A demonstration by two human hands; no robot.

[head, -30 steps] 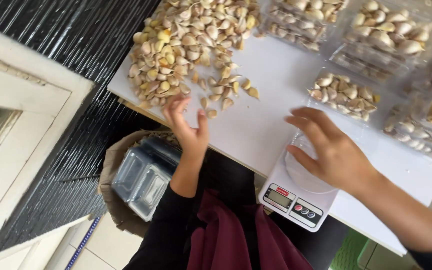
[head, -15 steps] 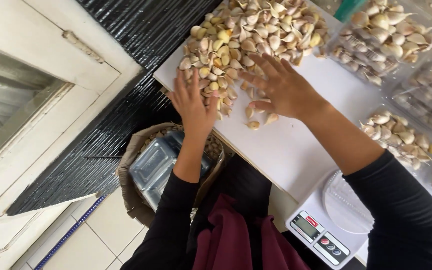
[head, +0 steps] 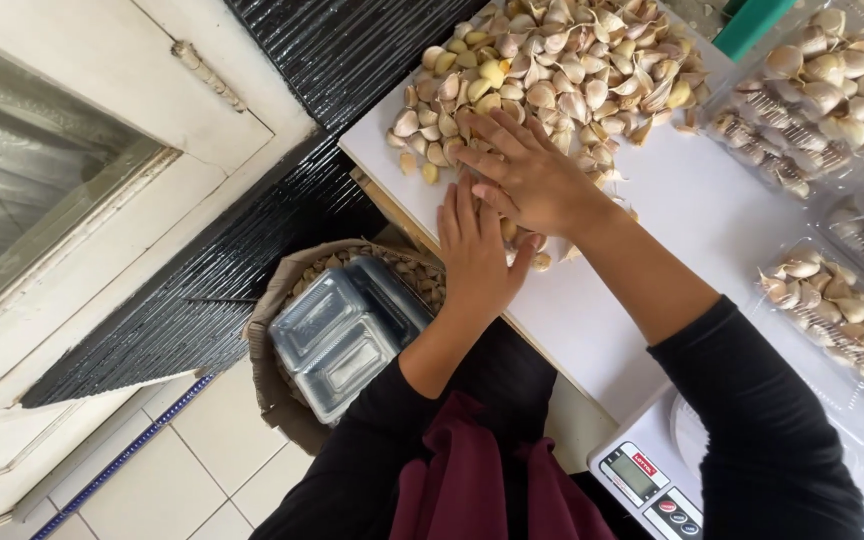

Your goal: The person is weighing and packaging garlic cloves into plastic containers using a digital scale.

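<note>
— Black sleeves came first, low in the view, over a maroon garment. What lay just past them?

— A white kitchen scale (head: 652, 480), cut off at the bottom edge, and below the table a sack (head: 282, 400) with empty clear plastic trays (head: 347, 335) resting on it.

— And the hands?

— The left hand (head: 477, 250) lay flat at the edge of the white tabletop (head: 692, 210), fingers together and extended. The right hand (head: 527, 175) lay across it, fingers spread, at the near fringe of the pile of garlic cloves (head: 552, 70). A second before, that right hand had been back over the scale and the left had hovered short of the pile; both had since closed on the loose cloves, so they seemed to be raking a batch toward the edge.

— Were they holding any?

— I couldn't tell; the palms hid whatever sat beneath.

— Farther off?

— Filled clear packs of cloves (head: 822, 90) on the right, some cropped, and a green thing (head: 752, 22) I couldn't identify.
</note>
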